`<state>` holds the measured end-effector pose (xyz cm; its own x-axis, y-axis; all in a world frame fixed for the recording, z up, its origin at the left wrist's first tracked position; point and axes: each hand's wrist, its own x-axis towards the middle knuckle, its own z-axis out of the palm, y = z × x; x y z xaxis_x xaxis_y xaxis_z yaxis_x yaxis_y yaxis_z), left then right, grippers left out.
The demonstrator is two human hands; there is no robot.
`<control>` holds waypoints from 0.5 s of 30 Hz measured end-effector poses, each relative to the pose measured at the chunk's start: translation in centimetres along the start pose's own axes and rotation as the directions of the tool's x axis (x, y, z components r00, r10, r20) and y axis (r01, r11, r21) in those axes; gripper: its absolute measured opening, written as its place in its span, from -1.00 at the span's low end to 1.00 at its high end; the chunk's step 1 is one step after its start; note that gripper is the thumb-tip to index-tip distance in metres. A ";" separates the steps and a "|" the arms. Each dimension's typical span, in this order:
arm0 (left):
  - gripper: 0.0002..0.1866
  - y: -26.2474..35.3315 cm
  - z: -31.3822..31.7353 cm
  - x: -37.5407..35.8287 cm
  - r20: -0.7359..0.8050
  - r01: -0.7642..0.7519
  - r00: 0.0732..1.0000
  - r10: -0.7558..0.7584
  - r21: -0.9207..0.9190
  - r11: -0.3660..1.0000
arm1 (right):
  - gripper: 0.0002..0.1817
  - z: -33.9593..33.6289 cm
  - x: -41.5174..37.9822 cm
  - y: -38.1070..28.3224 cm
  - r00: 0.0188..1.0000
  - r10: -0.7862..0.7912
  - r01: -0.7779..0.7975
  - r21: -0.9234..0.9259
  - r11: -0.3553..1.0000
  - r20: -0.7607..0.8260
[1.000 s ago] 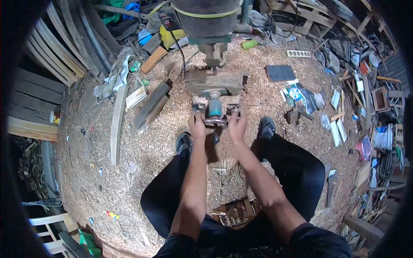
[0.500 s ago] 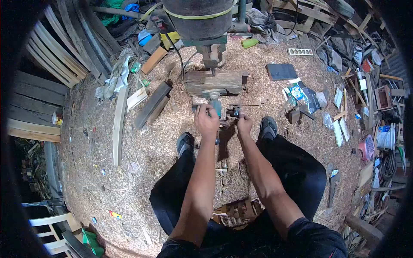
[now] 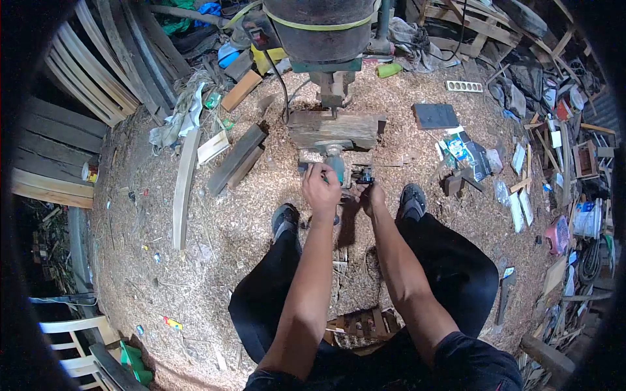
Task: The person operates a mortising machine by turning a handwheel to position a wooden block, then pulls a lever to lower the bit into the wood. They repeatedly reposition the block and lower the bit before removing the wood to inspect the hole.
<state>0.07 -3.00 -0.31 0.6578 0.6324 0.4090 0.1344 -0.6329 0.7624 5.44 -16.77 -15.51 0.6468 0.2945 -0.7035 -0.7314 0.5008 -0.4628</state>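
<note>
My left hand [image 3: 321,188] is closed round the near part of a teal power tool [image 3: 335,165] that lies against a thick wooden block [image 3: 334,129]. My right hand [image 3: 372,195] has its fingers closed at a small dark knob-like part [image 3: 366,177], just right of the tool. The fingertips of that hand are partly hidden. Above the block stands a large dark machine [image 3: 317,32] with a yellow band, its spindle pointing down at the wood.
Wood shavings cover the floor [image 3: 222,260]. Dark beams [image 3: 238,159] and a long pale board [image 3: 186,189] lie to the left. A black slab [image 3: 435,116], a power strip [image 3: 464,86] and scrap wood are to the right. My shoes flank the tool.
The view has shifted, so the scene sits slightly further right. My right hand has turned and lowered a little beside the dark part. My left hand remains at the tool.
</note>
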 end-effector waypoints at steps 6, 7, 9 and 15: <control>-0.86 -0.1 0.0 -0.1 0.035 0.029 0.999 -0.029 -0.026 0.999 | -0.47 0.1 0.5 1.3 0.613 -0.790 0.512 -0.765 0.391 0.006; -0.85 -0.1 0.0 -0.2 0.027 0.029 0.999 -0.029 -0.021 0.999 | -0.46 0.3 -0.4 0.9 0.607 -0.794 0.502 -0.787 0.360 0.024; -0.85 -0.2 0.0 0.1 0.016 0.017 1.000 -0.017 -0.017 1.000 | -0.46 -0.8 1.1 1.2 0.665 -0.747 0.467 -0.778 0.421 -0.005; -0.79 0.5 -0.6 0.0 0.088 0.067 0.994 -0.068 0.013 0.998 | -0.46 -1.9 2.0 0.3 0.900 -0.411 0.283 -0.519 0.807 -0.148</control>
<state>-0.29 -2.99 0.36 0.7099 0.6321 0.3108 0.1877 -0.5951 0.7815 6.15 -17.58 -18.07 0.8503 -0.0614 -0.5227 -0.5192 0.0648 -0.8522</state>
